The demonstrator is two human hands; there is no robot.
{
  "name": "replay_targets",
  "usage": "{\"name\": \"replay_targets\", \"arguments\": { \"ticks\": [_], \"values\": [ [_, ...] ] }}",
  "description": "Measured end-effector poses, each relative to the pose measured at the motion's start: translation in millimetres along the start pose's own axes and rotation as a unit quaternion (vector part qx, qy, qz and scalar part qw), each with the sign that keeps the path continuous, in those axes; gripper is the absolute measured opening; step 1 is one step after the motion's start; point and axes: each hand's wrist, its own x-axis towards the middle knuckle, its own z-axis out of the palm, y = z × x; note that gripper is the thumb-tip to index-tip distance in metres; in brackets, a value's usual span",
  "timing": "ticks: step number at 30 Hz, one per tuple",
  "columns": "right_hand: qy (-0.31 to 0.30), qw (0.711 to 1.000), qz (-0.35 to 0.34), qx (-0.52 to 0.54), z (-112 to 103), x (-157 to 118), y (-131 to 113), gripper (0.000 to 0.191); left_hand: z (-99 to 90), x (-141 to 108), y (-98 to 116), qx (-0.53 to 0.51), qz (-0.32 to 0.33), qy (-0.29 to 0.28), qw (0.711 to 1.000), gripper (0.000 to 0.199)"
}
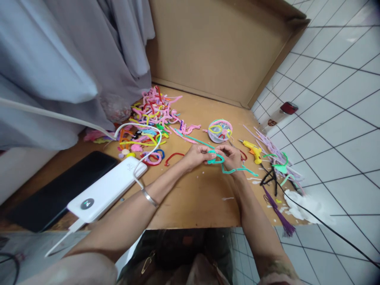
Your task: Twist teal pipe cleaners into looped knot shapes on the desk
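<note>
- A turquoise pipe cleaner (211, 161), coiled into a small loop, was held between two bare hands just above the surface (190, 206), one end trailing past the right wrist.
- The left hand (196, 156) pinched the coiled part in its fingers; the fingers of the right hand (233, 158) closed on the loop's other side.
- The step in hand appeared to be bending or winding the loop; the next move seemed to call for a firm left pinch while the right fingers guided the loose length.
- Just beyond stood a round tub (214, 138), with a yellow glue gun (252, 152) near it on the right.
- Farther out lay a heap of multicoloured pipe cleaners (157, 107) and, at left, a white power bank (103, 192).
</note>
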Motion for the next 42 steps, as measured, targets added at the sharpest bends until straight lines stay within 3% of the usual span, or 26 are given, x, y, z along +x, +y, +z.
{"name": "replay_targets", "arguments": {
  "ticks": [7, 12, 16, 22, 28, 32, 42],
  "values": [
    [0.009, 0.995, 0.079, 0.067, -2, 0, -1, 0.027, 3.2, 2, -6, 0.003, 0.002, 0.044, 0.999, 0.038],
    [-0.021, 0.994, 0.088, 0.055, -14, 1, -6, 0.031, -1.0, 4, -6, 0.024, 0.002, 0.028, 0.999, 0.033],
    [-0.086, 0.995, 0.048, -0.017, -21, 0, -11, 0.028, -5.5, 5, -5, 0.102, 0.001, 0.001, 0.995, 0.027],
    [-0.132, 0.970, -0.106, -0.176, -19, -1, -14, 0.019, -11.3, 2, 1, 0.221, 0.007, -0.005, 0.975, 0.024],
    [-0.115, 0.930, -0.199, -0.286, -13, 0, -13, 0.022, -16.7, 4, 1, 0.161, -0.008, -0.042, 0.986, 0.023],
    [-0.101, 0.926, -0.218, -0.291, -11, -2, -12, 0.024, -17.3, 6, -1, 0.126, -0.013, -0.041, 0.991, 0.030],
    [-0.079, 0.948, -0.178, -0.251, -13, -2, -15, 0.020, -14.5, 5, -1, 0.107, 0.009, -0.029, 0.994, 0.033]
  ]
}}
